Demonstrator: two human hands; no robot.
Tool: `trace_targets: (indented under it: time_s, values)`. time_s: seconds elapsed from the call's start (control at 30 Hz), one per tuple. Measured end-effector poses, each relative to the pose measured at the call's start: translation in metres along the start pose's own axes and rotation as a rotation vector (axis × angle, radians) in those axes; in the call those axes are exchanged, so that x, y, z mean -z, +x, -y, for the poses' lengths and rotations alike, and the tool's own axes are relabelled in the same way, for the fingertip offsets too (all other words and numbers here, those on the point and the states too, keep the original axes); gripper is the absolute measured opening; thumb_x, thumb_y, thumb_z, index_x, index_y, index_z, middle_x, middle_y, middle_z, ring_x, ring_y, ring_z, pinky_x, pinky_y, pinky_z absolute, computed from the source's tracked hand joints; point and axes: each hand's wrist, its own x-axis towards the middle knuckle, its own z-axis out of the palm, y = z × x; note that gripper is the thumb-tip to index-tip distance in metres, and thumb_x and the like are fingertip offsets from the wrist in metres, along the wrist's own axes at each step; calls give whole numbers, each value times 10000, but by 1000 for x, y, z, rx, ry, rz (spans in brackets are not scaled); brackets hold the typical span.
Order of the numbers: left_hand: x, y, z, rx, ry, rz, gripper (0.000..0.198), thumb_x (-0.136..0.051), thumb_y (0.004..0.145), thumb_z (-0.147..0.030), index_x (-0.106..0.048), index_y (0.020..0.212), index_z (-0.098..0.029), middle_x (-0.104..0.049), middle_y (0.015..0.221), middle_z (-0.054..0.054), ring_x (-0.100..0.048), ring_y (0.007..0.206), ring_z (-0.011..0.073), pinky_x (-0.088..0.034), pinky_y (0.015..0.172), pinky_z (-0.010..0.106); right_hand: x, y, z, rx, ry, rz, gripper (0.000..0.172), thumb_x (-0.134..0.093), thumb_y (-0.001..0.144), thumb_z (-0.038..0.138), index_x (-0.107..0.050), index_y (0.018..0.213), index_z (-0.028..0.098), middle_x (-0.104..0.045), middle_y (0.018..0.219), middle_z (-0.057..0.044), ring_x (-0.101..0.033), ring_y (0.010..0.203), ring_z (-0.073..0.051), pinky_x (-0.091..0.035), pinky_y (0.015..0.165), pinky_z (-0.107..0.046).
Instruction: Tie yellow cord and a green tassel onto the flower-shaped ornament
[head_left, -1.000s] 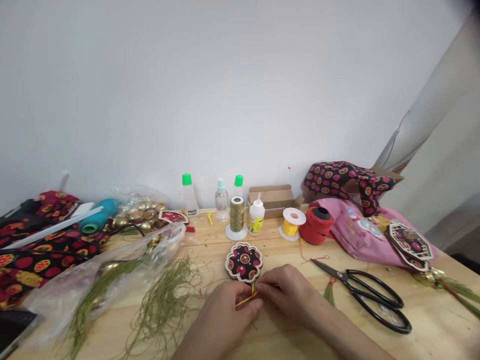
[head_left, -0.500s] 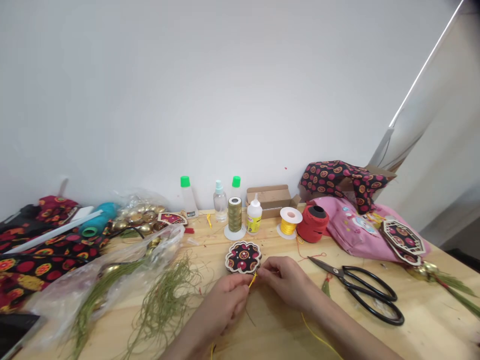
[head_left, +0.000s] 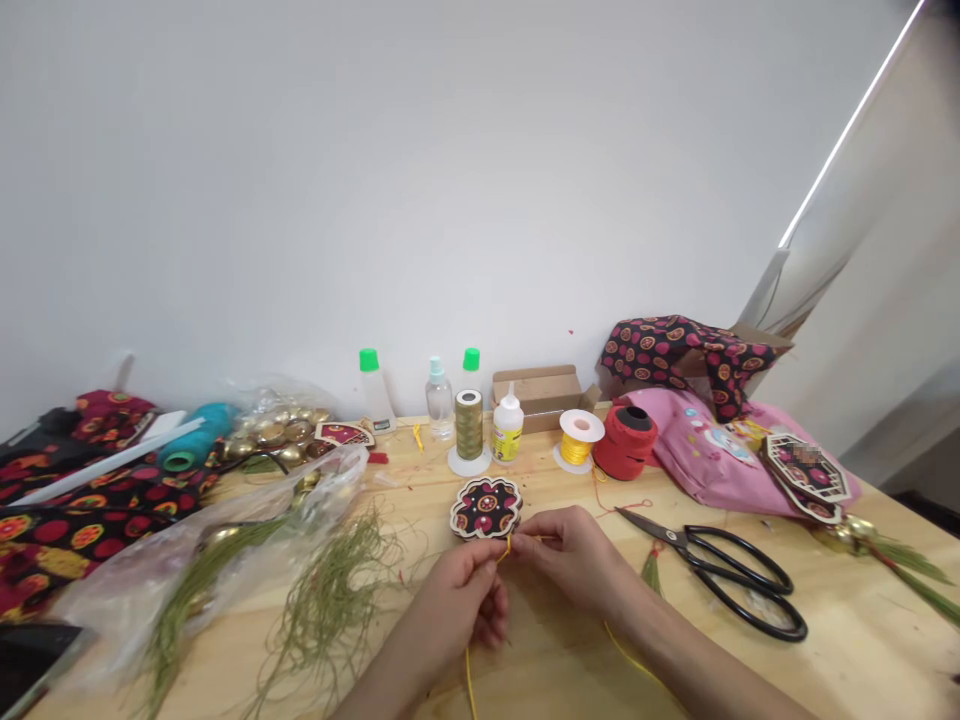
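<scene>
A flower-shaped disc [head_left: 486,506] covered in dark patterned fabric lies on the wooden table [head_left: 840,640]. A yellow cord [head_left: 470,680] comes off its near edge and trails toward me on both sides. My left hand [head_left: 461,602] and my right hand [head_left: 574,558] meet just below the disc. Both pinch the yellow cord, fingers closed on it.
Black scissors [head_left: 731,584] lie right of my hands. Behind the disc stand a gold thread cone [head_left: 470,428], a glue bottle [head_left: 508,429], a yellow cord spool [head_left: 578,441], red thread [head_left: 627,443] and green-capped bottles [head_left: 370,388]. Green tassel threads [head_left: 330,600] and a plastic bag [head_left: 187,560] lie left.
Both hands have shifted slightly up toward the disc, and the yellow cord now hangs down from the left hand and trails under the right wrist. The view has tilted a little.
</scene>
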Motion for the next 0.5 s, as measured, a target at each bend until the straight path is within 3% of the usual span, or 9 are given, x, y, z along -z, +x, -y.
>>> trace_targets:
  time_s: [0.1,0.2,0.27,0.5]
  values:
    - [0,3,0,-66,53,-18,175,-467,639,-249,-541,736,-123,-492,514,-31,-432,400,71,-305,392,188,0,-1,3,4,8,22,309,-443,772,315,-679,681,136,-638,609,-18,-514,559,-117,-340,476,-173]
    - [1,3,-3,-87,132,-60,116,-444,642,-201,-527,591,-139,-415,440,-66,-262,328,33,-181,355,180,0,-3,7,13,1,27,313,-437,777,307,-680,680,135,-641,626,-16,-518,572,-116,-341,486,-171]
    - [2,3,-4,-81,132,-98,118,-443,640,-199,-526,576,-144,-365,421,-82,-213,337,36,-154,360,183,0,-3,9,22,-10,16,298,-442,775,301,-681,705,137,-644,650,-12,-521,585,-117,-342,492,-171]
    - [5,4,-3,-200,263,-147,241,-461,682,-307,-578,586,-119,-306,445,-73,-247,422,70,-175,411,199,0,-5,12,42,-8,8,285,-444,769,290,-687,718,151,-644,660,-3,-522,585,-121,-349,492,-178]
